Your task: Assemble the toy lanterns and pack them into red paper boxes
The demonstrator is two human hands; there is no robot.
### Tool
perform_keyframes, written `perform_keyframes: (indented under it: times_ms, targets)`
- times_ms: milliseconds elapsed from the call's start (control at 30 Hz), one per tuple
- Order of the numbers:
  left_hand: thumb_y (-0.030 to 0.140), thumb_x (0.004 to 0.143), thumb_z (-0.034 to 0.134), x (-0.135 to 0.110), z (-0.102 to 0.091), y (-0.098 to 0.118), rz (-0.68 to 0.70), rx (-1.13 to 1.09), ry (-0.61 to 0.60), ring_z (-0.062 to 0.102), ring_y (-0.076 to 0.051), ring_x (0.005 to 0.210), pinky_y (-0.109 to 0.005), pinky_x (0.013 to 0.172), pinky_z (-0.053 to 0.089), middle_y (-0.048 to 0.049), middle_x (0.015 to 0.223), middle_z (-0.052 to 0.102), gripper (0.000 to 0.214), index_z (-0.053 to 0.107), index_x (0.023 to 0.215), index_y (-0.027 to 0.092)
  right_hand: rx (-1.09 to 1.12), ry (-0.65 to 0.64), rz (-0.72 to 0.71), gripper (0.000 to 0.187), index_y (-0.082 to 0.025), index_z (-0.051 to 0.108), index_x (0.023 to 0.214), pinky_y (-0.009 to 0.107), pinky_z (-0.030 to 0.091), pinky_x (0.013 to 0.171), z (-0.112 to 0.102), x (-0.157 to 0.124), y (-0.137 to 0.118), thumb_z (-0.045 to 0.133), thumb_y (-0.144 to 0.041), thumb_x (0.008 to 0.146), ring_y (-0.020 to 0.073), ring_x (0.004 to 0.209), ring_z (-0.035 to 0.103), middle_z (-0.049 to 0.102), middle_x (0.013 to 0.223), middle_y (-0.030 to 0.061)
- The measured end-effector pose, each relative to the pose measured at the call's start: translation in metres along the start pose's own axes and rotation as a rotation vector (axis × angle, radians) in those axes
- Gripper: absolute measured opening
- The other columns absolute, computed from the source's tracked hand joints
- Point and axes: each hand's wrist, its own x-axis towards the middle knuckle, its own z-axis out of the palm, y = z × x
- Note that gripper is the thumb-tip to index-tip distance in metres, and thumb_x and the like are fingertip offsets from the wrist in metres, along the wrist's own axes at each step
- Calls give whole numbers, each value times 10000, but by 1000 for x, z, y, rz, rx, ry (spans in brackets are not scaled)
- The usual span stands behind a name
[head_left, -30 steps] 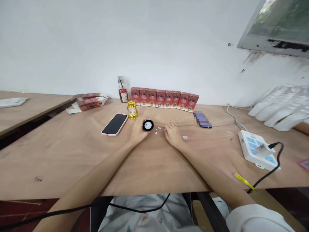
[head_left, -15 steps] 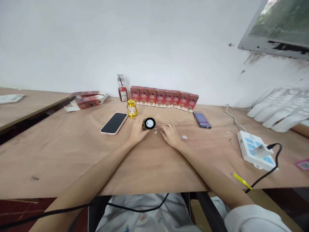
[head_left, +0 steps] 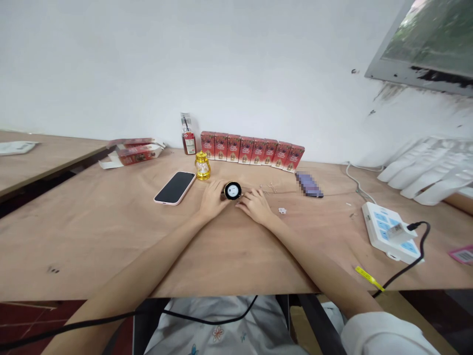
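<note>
Eight red upright boxes [head_left: 246, 150] stand beyond the left hand [head_left: 211, 200] and right hand [head_left: 256, 205]. The left holds one round black-and-white thing [head_left: 232, 191]; the right, half-curled, is close; I can't tell if it touches.

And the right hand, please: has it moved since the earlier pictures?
Yes. Judged against the small white piece, the right hand has moved left, away from that piece and toward the black-rimmed round object.

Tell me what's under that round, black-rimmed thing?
The left hand holds the round thing; table shows in front of it. Whatever lies directly beneath is covered, so I can't tell.
</note>
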Motion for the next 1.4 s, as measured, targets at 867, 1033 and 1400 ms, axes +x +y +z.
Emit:
perform_keyframes:
  times_ms: [867, 1033, 1400]
  targets:
    - [138, 745, 522, -3, -1, 11, 94, 190, -156, 559, -233, 1035, -349, 853, 390, -75, 1130, 636, 406, 540, 1148, 186, 307, 674, -114, 128, -174, 559, 965, 311, 502, 734, 2, -13, -10, 437, -156, 928, 168, 778, 613, 663, 826, 77]
    - [124, 735, 523, -3, 0, 13, 141, 198, -152, 555, -225, 1043, -348, 857, 376, -67, 1137, 637, 422, 533, 1153, 183, 275, 664, -158, 109, -169, 572, 946, 321, 501, 728, 1, -13, -9, 472, -142, 914, 174, 786, 613, 676, 839, 84]
    - [173, 755, 549, -3, -1, 13, 124, 201, -158, 550, -234, 1034, -353, 853, 368, -69, 1134, 639, 391, 533, 1146, 184, 298, 653, -175, 121, -168, 589, 949, 329, 505, 743, 3, -13, -8, 479, -136, 907, 181, 811, 619, 679, 869, 93]
